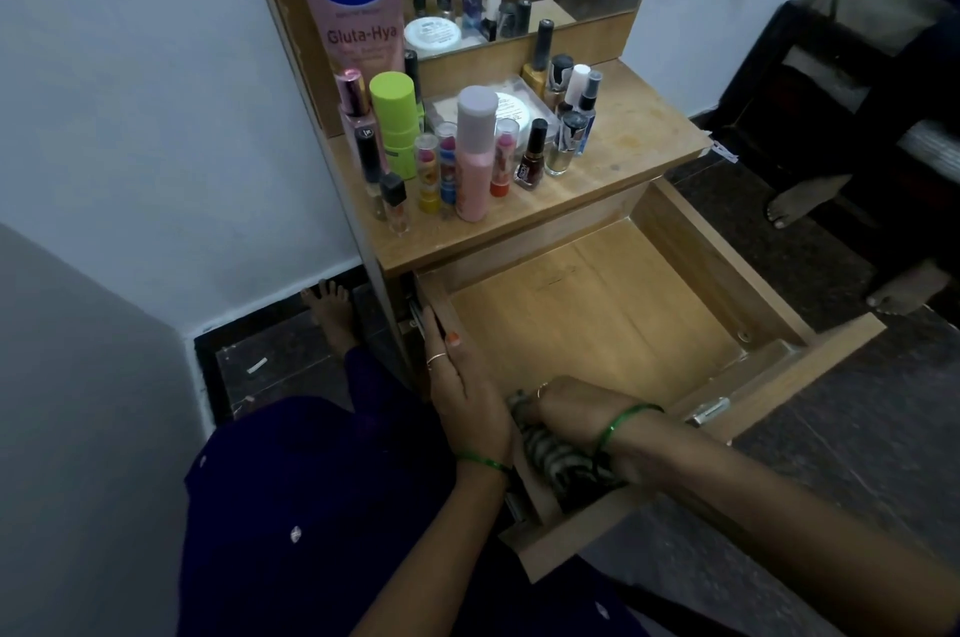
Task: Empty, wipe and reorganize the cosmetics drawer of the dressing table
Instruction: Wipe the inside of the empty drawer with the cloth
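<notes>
Both hands work at the drawer's near-left corner, about 7 o'clock of its floor. Largest first: the drawer [597,324] stands pulled out and empty, its bare floor stretching toward 1 o'clock. On the desk [639,137] at 12 o'clock stand the cosmetics [475,153]. Right hand [566,408] is closed on a striped cloth [556,460], nearer the unwiped floor; left hand [462,392] rests flat, fingers extended, along the left wall.

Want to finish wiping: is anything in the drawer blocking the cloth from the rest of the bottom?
Nothing visible. The drawer bottom is bare ahead of the cloth under the right hand.
</notes>
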